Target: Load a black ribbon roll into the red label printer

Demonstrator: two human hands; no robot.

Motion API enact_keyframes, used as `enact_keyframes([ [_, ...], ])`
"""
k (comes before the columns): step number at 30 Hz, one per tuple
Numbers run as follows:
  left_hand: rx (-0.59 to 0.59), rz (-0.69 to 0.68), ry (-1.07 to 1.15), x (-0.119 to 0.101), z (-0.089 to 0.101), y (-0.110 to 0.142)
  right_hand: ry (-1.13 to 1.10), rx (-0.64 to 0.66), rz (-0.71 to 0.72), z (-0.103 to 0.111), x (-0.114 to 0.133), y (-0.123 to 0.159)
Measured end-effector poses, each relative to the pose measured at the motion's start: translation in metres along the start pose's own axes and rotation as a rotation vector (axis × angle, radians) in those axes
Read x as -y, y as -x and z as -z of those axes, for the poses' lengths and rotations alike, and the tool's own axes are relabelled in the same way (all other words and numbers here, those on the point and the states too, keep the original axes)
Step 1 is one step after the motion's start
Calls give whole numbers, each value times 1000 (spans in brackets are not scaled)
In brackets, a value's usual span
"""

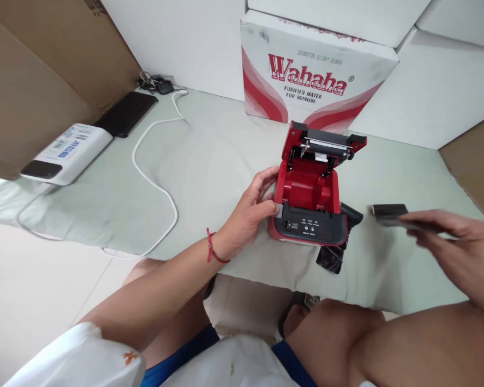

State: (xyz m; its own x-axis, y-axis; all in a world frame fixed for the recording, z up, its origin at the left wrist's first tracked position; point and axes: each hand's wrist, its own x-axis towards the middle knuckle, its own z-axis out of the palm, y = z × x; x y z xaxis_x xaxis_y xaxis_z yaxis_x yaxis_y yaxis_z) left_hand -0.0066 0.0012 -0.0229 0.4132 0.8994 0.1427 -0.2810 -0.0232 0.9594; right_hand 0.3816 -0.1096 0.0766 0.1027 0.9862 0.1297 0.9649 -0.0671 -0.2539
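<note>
A small red and black label printer (308, 231) stands on the green cloth with its lid (326, 144) tilted up. Its red inner bay is bare. My left hand (255, 201) grips the printer's left side, thumb on the grey tab (279, 210) at its front left corner and fingers along the wall. Off to the right, my right hand (454, 231) pinches a flat dark piece (388, 214) with a wider black end; motion blurs it and I cannot make out its kind. Beside and partly behind the printer lies a black object (331, 259), mostly hidden.
A Wahaha water carton (314, 70) stands behind the printer against white boxes. On the left are a white device (70, 153), a black phone-like slab (127, 113), keys (156, 83) and a white cable (139, 169). The cloth (218, 145) ends close to my knees.
</note>
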Motion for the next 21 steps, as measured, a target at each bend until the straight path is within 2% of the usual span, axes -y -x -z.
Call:
enact_keyframes([
  [3, 9, -8, -17, 0, 0, 0, -176, 367, 3, 10, 15, 14],
  [5, 9, -20, -32, 1, 0, 0, -226, 449, 101, 16, 18, 25],
  [7, 10, -34, -43, 1, 0, 0, -221, 379, 211, 20, 20, 32],
  [9, 3, -37, -41, 1, -1, 1, -209, 292, 239, 19, 23, 27],
  [13, -13, -24, -42, 2, -1, 1, -60, 182, 1, -2, 36, -13],
  [16, 4, -27, -71, 2, 0, 2, 68, 189, -103, -28, 43, -42],
  [19, 18, -8, -38, -1, -1, 2, 89, 227, -82, -54, 49, -56],
  [21, -3, 23, 31, -5, -4, 2, 83, 258, -48, -64, 51, -60],
])
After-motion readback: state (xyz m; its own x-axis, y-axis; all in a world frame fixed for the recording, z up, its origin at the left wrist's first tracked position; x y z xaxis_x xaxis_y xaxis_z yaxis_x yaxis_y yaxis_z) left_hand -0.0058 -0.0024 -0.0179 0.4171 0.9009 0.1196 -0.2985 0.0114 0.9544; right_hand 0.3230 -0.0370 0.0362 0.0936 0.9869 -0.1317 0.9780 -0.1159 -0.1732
